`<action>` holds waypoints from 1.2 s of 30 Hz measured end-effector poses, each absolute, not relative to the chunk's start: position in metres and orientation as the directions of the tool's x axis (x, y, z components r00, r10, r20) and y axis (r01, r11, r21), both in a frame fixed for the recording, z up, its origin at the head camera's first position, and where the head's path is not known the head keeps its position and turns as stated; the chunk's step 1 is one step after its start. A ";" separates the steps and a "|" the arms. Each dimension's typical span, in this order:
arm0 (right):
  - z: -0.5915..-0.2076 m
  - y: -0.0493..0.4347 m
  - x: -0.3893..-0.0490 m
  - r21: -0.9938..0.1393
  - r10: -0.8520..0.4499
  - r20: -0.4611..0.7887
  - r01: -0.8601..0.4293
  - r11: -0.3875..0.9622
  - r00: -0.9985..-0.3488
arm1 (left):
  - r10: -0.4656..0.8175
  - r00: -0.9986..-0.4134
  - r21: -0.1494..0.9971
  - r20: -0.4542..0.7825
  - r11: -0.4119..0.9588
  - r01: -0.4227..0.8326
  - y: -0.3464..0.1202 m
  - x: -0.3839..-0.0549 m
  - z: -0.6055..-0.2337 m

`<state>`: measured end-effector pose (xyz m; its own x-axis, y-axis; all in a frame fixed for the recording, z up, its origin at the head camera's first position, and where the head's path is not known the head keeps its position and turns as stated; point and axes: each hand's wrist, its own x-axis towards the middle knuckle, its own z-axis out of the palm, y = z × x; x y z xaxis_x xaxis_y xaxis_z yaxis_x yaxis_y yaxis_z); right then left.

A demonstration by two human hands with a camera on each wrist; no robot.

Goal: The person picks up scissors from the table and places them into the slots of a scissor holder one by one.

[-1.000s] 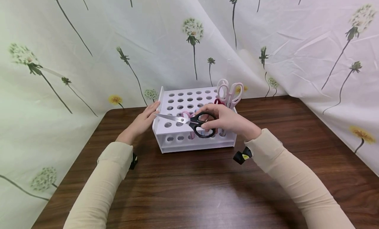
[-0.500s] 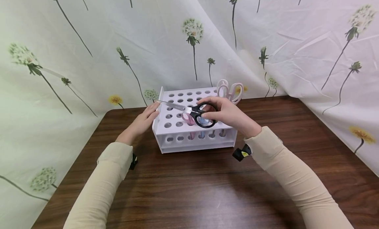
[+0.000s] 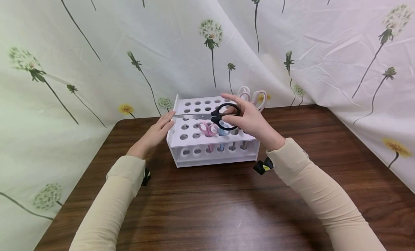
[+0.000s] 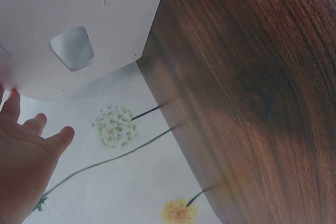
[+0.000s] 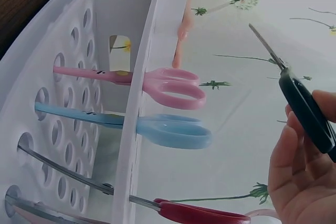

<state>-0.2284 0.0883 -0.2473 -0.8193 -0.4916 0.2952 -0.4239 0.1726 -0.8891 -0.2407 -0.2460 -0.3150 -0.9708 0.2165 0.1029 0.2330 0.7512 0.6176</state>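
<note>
In the head view, my right hand point(image 3: 253, 120) grips black-handled scissors point(image 3: 203, 117) by the finger loops, above the white perforated rack point(image 3: 189, 142). The blades lie level and point left; my index finger is stretched out. My left hand point(image 3: 157, 133) rests with fairly straight fingers against the rack's left side panel. Pink scissors point(image 5: 173, 87), light blue scissors point(image 5: 178, 132) and red-handled scissors point(image 5: 205, 213) stand blades-down in the rack's holes, seen sideways in the right wrist view. My right hand hides part of the rack's right side.
Pale pink scissors handles point(image 3: 254, 98) stick up at the rack's back right corner. The rack stands on a dark wooden table point(image 3: 207, 207), near its back edge. Behind hangs a white cloth with dandelion prints point(image 3: 162, 45).
My right hand has moved up and back over the rack with the black-handled scissors, uncovering the pink and blue handles. The blades have turned level and my index finger has straightened. My left hand has stayed put.
</note>
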 end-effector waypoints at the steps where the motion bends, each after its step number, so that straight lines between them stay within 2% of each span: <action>1: -0.247 0.088 -0.229 -0.890 -0.484 0.299 -0.423 0.169 -0.822 | 0.217 -0.971 0.619 0.104 0.750 0.234 -0.246 -0.241 -0.315; 18: -0.244 0.086 -0.233 -0.842 -0.410 0.407 -0.509 0.177 -0.816 | 0.219 -0.970 0.631 0.104 0.740 0.235 -0.245 -0.239 -0.313; 36: -0.245 0.086 -0.237 -0.791 -0.395 0.449 -0.562 0.241 -0.801 | 0.218 -0.971 0.633 0.103 0.738 0.233 -0.244 -0.240 -0.314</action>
<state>-0.2367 0.0855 -0.2453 -0.8015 -0.3945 0.4494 -0.5623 0.2415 -0.7909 -0.2398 -0.2444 -0.3143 -0.9705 0.2178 0.1030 0.2329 0.7382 0.6332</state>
